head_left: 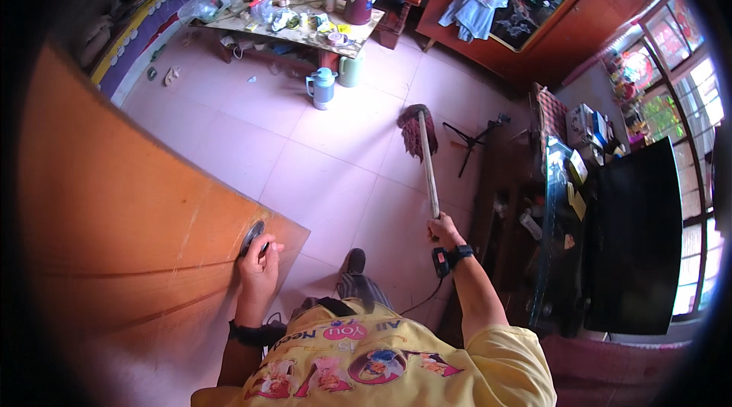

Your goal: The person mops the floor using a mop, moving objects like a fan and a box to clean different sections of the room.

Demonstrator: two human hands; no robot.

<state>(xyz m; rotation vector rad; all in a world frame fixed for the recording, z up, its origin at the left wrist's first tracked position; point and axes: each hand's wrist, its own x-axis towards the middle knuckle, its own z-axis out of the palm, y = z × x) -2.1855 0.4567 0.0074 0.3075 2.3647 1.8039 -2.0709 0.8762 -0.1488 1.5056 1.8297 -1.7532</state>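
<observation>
My right hand (pixel 445 230) is closed round the lower part of a pale mop handle (pixel 428 171). From there the mop reaches away from me, its dark reddish string head (pixel 412 132) on the tiled floor. On the left, my left hand (pixel 260 268) grips the dark round knob (pixel 251 238) of an orange-brown wooden door (pixel 145 201). The thumb and fingers curl at the knob's side and hide part of it. A black band with a small cabled device (pixel 440 262) is at my right wrist.
A low table (pixel 305 32) crowded with cups and packets stands far left, with a blue-grey jug (pixel 321 91) and a green jug (pixel 351 70) by it. A small black tripod (pixel 469 144) is right of the mop head. A television (pixel 633 235) and cabinet line the right side.
</observation>
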